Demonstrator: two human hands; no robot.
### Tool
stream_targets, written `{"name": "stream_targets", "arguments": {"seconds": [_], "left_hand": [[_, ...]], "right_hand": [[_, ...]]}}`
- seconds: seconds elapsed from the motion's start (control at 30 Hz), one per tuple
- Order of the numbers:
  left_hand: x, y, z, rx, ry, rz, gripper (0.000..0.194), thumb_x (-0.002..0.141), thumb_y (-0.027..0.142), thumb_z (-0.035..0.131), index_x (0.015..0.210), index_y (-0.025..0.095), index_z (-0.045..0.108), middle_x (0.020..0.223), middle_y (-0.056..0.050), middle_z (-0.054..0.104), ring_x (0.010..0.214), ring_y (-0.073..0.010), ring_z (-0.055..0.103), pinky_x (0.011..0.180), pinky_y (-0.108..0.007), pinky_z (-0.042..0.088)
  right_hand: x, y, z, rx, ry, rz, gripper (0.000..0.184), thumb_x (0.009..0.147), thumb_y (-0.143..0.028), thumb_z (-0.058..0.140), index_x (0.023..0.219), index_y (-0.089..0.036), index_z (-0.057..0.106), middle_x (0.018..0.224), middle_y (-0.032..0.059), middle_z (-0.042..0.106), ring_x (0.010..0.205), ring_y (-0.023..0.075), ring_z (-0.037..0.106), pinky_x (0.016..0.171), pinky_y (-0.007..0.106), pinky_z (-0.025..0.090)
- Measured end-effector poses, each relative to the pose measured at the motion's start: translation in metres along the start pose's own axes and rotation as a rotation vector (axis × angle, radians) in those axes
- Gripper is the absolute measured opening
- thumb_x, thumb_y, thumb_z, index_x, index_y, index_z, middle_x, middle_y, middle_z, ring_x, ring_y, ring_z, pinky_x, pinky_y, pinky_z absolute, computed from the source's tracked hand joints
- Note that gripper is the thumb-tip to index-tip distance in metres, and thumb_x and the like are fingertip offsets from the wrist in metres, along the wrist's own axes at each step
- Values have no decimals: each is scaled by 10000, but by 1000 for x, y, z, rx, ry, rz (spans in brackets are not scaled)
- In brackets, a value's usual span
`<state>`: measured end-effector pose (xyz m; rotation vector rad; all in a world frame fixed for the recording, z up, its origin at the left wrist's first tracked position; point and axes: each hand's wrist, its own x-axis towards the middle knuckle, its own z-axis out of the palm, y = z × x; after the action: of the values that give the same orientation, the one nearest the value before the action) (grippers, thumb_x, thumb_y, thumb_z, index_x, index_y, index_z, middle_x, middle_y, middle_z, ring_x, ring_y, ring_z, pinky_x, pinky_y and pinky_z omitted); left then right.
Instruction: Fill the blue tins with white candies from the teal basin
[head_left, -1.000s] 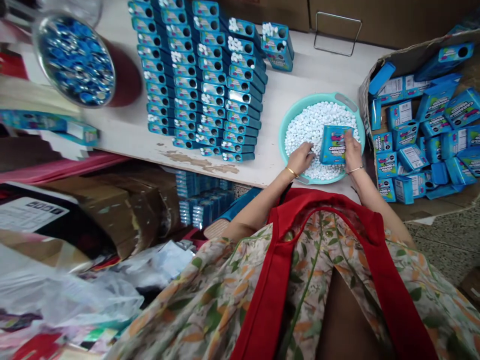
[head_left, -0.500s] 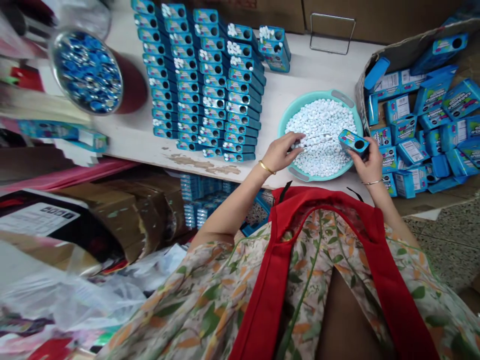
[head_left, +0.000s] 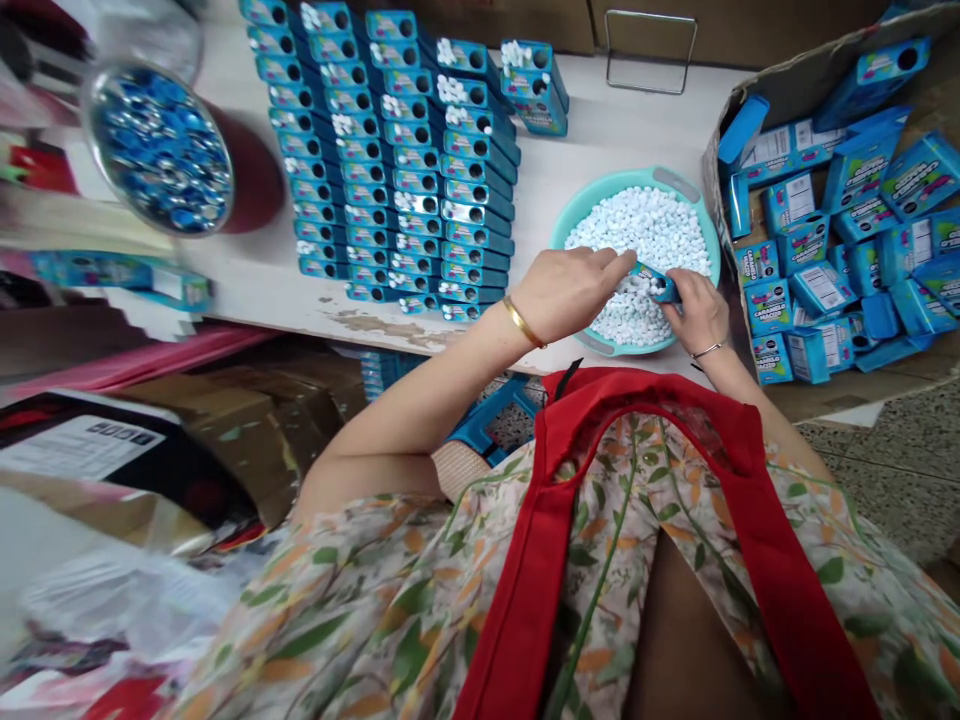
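There were two hands, one left hand (head_left: pixel 574 288) and one right hand (head_left: pixel 697 310), and one blue box (head_left: pixel 646 276) at them. One teal basin (head_left: pixel 561 232) held white pellets (head_left: pixel 637 225) beyond counting. The desk (head_left: pixel 534 200) carried four long rows of boxes (head_left: pixel 411 160), plus two separate boxes (head_left: pixel 541 105), one pot (head_left: pixel 255 175) and one wire frame (head_left: pixel 645 89). One carton (head_left: pixel 787 88) contained over a dozen boxes, overlapping too much for an exact number. Two bangles showed: one gold bangle (head_left: pixel 525 324), one silver bangle (head_left: pixel 707 351).
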<state>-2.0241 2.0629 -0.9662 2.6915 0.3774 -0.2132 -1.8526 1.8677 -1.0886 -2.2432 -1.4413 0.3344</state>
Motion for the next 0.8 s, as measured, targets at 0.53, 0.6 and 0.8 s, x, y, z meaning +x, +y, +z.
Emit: {"name": "stream_targets", "arguments": {"seconds": [0.53,0.6,0.8], "left_hand": [[-24,-34,32,33,127,-173,239,1069,320,525,1233,273,692,1199,-134,694,1158,-367,650,940,-509,565],[-25,-51,58,30,64,-294,229,1042,259,558,1231,231,684,1242,-156,700,1178,-360,668,940,-474,561],[27,-37,134,-86,-115,-421,315,1102,201,482,1362,136,647,1475,-215,667,1370,-361,642,1046,-437,542]], "right_hand": [[-3,15,0,66,71,21,491,1039,-487,613,1460,-238,650,1426,174,754,1345,384,700,1184,593,593],[-6,22,-4,135,129,58,563,1024,-582,638,1463,-229,639,1432,184,748,1352,393,703,1186,617,593],[-16,41,-10,270,304,115,667,982,-719,669,1433,-230,630,1370,163,753,1285,363,742,1139,618,619]]}}
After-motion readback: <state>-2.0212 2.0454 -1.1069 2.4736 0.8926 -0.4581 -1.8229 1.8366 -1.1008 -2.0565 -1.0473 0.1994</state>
